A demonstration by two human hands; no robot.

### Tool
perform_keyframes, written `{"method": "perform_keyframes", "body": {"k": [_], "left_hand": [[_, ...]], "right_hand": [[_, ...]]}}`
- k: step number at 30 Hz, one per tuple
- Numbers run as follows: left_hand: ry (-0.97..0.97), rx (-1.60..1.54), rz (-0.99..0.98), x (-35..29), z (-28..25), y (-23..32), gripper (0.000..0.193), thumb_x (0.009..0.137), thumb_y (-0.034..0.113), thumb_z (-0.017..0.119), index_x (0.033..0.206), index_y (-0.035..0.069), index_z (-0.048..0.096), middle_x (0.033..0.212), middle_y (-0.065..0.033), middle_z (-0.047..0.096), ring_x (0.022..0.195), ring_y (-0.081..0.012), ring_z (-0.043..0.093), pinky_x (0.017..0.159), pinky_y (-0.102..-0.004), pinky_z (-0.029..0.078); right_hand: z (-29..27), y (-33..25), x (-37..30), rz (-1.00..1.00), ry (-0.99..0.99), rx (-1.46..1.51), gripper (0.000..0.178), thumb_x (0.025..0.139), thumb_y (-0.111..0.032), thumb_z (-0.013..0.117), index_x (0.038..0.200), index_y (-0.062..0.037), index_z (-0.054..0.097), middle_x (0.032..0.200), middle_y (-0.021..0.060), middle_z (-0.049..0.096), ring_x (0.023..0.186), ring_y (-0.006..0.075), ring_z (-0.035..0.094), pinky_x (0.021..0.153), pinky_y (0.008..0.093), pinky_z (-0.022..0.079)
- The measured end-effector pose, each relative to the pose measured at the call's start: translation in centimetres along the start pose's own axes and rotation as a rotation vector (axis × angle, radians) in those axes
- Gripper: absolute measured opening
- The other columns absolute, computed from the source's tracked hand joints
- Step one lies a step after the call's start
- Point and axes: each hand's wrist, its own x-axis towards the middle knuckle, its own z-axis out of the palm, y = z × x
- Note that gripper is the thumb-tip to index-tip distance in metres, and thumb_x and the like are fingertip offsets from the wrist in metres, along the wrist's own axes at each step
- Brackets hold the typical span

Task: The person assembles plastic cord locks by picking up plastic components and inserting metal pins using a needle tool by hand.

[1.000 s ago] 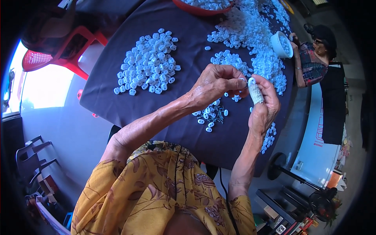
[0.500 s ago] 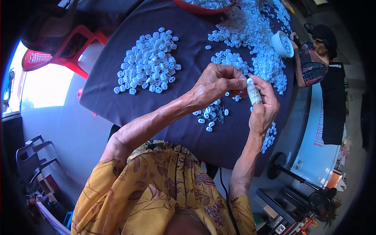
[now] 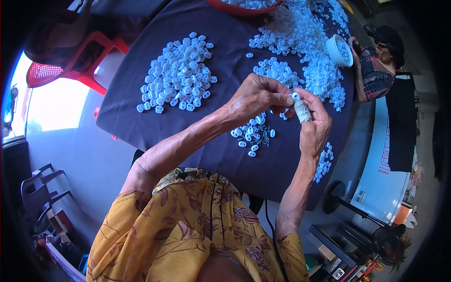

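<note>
The right hand [image 3: 317,120] has drifted slightly toward nine o'clock, its grip holding a white piece [image 3: 295,96] at the view's two o'clock, beside the left hand's [image 3: 261,95] narrow pinch, so work on it seems unfinished.

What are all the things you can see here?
Table: one, dark-covered, middle
Little pieces: too many to count, white, on the table
Thin bits: several, dark, among nearest pieces
Bowl: one, red, far edge
Tub: one, white, table's right
Chair: one, red, left
Armchair: one, grey, lower left
Fan: one, black, lower right
Co-worker: one, dark cap, right
Panel: one, white, right
Shirt: one, yellow, bottom
Right hand: one, white-wrapped thumb, pinching a piece
Left hand: one, bare, at that piece
</note>
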Motion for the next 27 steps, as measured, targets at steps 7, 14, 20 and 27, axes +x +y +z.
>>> {"method": "perform_keyframes", "body": {"k": [7,14,20,27], "left_hand": [[-0.002,-0.032,-0.034,0.1,0.0,-0.3,0.015,0.075,0.014,0.065,0.076,-0.001,0.064,0.062,-0.0072,0.06,0.055,-0.0106,0.056,0.052,-0.0234,0.047],[-0.012,-0.133,-0.175,0.0,-0.5,-0.4,0.021,0.08,0.02,0.06,0.084,0.0,0.063,0.072,-0.0075,0.062,0.062,-0.0129,0.058,0.061,-0.0257,0.048],[0.035,-0.231,-0.205,0.2,0.0,-0.5,0.02,0.081,0.018,0.059,0.087,0.0,0.062,0.077,-0.0088,0.062,0.068,-0.0141,0.059,0.066,-0.0275,0.048],[0.021,-0.234,-0.223,0.2,0.0,-0.7,0.02,0.082,0.019,0.058,0.088,0.001,0.062,0.076,-0.0083,0.062,0.069,-0.0147,0.059,0.066,-0.0288,0.049]], "right_hand": [[-0.1,1.0,-0.1,0.071,-0.042,0.035,0.024,0.079,0.002,0.049,0.101,-0.0019,0.058,0.084,0.0054,0.061,0.067,0.0096,0.056,0.058,0.0203,0.047],[0.1,1.7,-0.8,0.028,-0.044,-0.12,0.031,0.075,-0.002,0.056,0.105,-0.0034,0.054,0.079,0.0073,0.059,0.066,0.0135,0.056,0.058,0.0272,0.047],[1.0,1.2,-0.8,-0.16,0.043,-0.482,0.037,0.07,-0.004,0.06,0.106,-0.0021,0.051,0.08,0.0112,0.058,0.067,0.0215,0.058,0.058,0.0309,0.047],[1.2,1.8,-0.7,-0.245,0.069,-0.505,0.035,0.07,-0.003,0.059,0.104,-0.0022,0.053,0.082,0.0114,0.058,0.069,0.0229,0.058,0.059,0.0311,0.047]]}}
